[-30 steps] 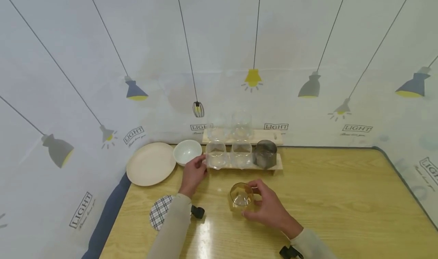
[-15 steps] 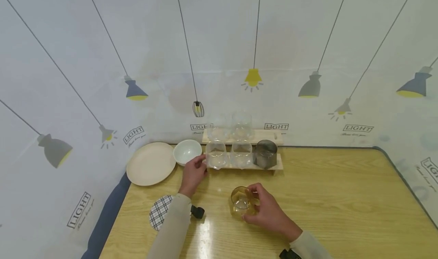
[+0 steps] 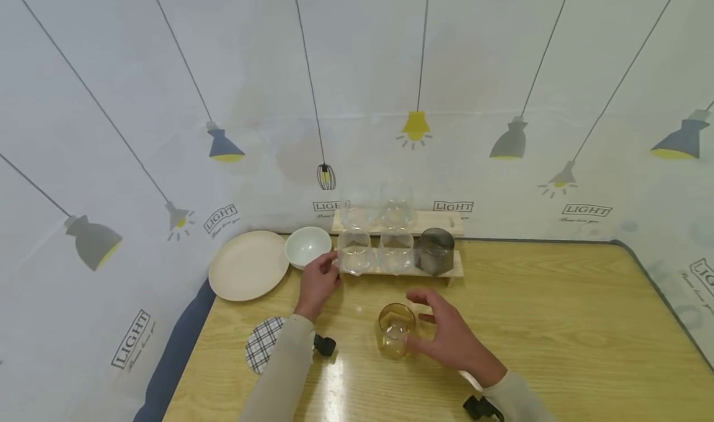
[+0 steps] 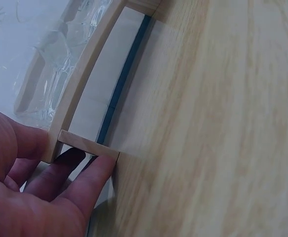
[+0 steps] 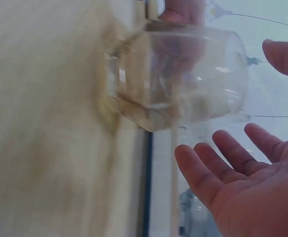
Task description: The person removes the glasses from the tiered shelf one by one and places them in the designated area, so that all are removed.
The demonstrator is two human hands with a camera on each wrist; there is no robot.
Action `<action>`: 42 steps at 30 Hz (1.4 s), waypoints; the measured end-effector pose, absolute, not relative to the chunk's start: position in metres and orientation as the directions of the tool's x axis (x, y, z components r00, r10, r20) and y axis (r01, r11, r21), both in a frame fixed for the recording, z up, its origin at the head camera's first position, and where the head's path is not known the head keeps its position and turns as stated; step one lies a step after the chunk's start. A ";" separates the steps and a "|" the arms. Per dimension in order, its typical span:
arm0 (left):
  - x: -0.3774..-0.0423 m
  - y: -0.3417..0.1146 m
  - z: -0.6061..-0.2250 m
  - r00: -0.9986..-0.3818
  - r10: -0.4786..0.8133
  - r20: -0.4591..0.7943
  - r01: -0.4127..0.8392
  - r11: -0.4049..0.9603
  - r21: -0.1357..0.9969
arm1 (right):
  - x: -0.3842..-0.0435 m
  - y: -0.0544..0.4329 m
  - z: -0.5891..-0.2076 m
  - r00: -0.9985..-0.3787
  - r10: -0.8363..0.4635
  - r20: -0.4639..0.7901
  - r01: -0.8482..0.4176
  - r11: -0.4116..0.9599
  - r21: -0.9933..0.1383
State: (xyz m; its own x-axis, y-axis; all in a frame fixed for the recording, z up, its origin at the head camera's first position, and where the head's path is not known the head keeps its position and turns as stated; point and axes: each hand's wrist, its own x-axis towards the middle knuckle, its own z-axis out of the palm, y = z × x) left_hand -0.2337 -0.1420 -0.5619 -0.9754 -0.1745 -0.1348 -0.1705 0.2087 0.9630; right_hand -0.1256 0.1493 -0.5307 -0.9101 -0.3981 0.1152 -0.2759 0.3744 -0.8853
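An amber glass (image 3: 396,338) stands upright on the wooden table in the head view. My right hand (image 3: 454,341) is beside it on the right, fingers spread and slightly bent. The right wrist view shows a gap between these fingertips and the glass (image 5: 178,76). With my left hand (image 3: 317,285) I grip the left end of a two-tier wooden rack (image 3: 457,264). In the left wrist view, fingers (image 4: 97,175) touch the rack's end leg (image 4: 87,143). Clear glasses (image 3: 396,251) stand on both tiers, and a dark grey glass (image 3: 436,251) stands at the lower tier's right end.
A white bowl (image 3: 308,247) and a beige plate (image 3: 249,266) are left of the rack. A round plaid coaster (image 3: 262,344) lies partly under my left sleeve. Behind the table (image 3: 558,323) rises a wall covering (image 3: 357,69) printed with lamps.
My right hand has let go of the amber glass and moved slightly right, its fingers opening. The glass was brought a little nearer before that. My left hand stays at the rack.
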 end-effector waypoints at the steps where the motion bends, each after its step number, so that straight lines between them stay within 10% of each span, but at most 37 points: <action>1: -0.234 -0.142 -0.562 -0.976 -0.174 -0.128 -0.164 0.211 0.964 | -0.127 0.150 -0.528 -0.908 -0.394 0.143 -0.302 0.379 -0.875; 23: -0.236 -0.144 -0.566 -0.981 -0.155 -0.121 -0.144 0.149 0.978 | -0.202 0.142 -0.458 -0.858 -0.247 0.451 -0.511 0.308 -0.802; 42: -0.235 -0.144 -0.564 -0.978 -0.160 -0.132 -0.158 0.162 0.974 | -0.297 0.124 -0.440 -0.953 -0.134 0.271 -0.301 0.504 -0.810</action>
